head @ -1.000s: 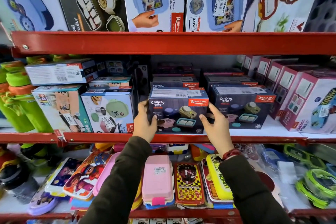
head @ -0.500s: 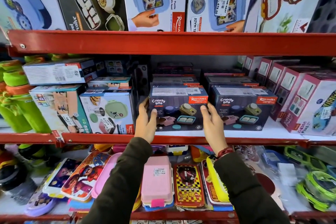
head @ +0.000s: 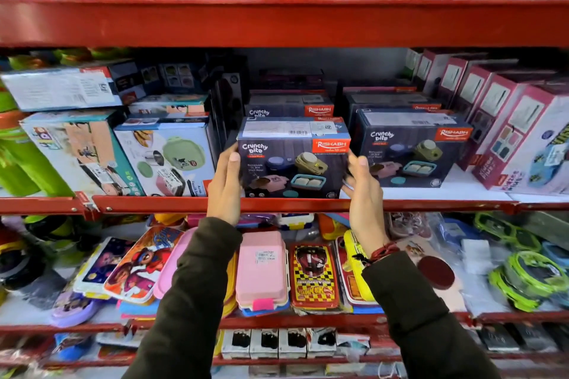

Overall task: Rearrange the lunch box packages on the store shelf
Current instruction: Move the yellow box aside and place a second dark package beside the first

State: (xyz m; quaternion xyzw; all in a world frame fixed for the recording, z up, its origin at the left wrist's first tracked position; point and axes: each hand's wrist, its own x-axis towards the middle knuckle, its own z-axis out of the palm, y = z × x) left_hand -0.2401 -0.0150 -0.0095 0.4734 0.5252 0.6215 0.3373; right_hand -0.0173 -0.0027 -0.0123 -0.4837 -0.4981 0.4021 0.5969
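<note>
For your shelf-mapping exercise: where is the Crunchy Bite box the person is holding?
Head view, centre: the held Crunchy Bite box sits at the middle shelf's front edge between left hand and right hand, left of a matching box.

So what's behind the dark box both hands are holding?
Behind the held box, gripped by the left hand and right hand, another matching box shows its top edge. More dark boxes sit further back; their count and fronts are hidden.

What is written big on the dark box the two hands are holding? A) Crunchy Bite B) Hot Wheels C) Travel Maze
A: the dark box, held between the left hand and right hand, says Crunchy Bite in white letters on its front.
</note>
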